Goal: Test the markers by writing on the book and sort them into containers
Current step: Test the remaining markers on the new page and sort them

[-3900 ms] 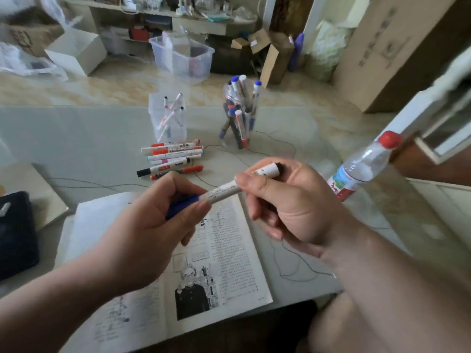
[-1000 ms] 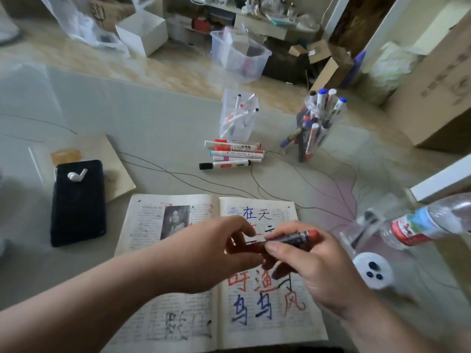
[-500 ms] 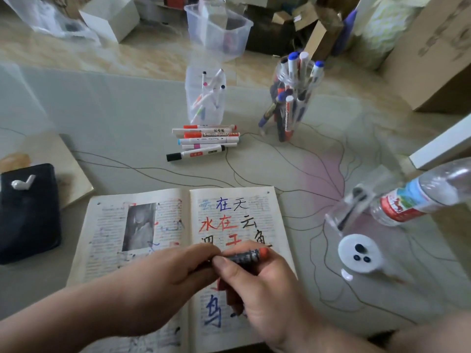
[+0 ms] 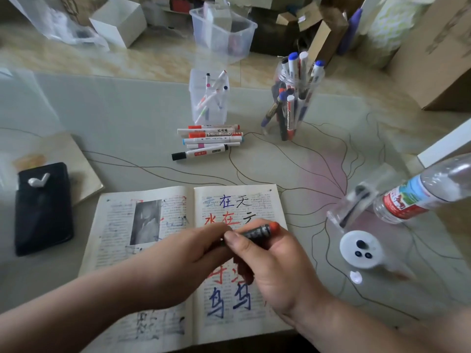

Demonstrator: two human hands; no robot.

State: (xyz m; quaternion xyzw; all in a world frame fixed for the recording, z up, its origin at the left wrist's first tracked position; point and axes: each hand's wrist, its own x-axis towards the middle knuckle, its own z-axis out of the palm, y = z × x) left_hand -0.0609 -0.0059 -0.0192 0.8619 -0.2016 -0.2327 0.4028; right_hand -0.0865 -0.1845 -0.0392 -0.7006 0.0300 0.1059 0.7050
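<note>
Pale grey-green tabletop (image 4: 114,118), smooth and glossy, thin brown curved lines drawn across it; cluttered floor with cardboard boxes beyond its far edge.

- Dark-barrelled marker with orange-red end (image 4: 260,231): held roughly level above the right-hand page, red end pointing right.
- Left hand (image 4: 183,261): fingers curled round the marker's left end, which is hidden inside the grip.
- Right hand (image 4: 277,266): thumb and fingers clamped on the barrel.
- Open paperback book (image 4: 114,238): lies flat under both hands, yellowed matt pages, big red, blue and black characters over the print. Its bottom edge sits by the table's near edge.
- A bare band of tabletop runs between the book's top edge and a row of loose white markers (image 4: 209,141) lying side by side.
- Just behind the row: square clear plastic container (image 4: 209,98), a few thin pens leaning inside. To its right, apart, a round clear jar (image 4: 293,98) crowded with upright markers.
- Right of the book: round white lid (image 4: 362,250), and a clear plastic bottle with a red label (image 4: 420,194), tilted.
- Left of the book: flat black phone (image 4: 43,207), white earbud (image 4: 38,180) on top.
</note>
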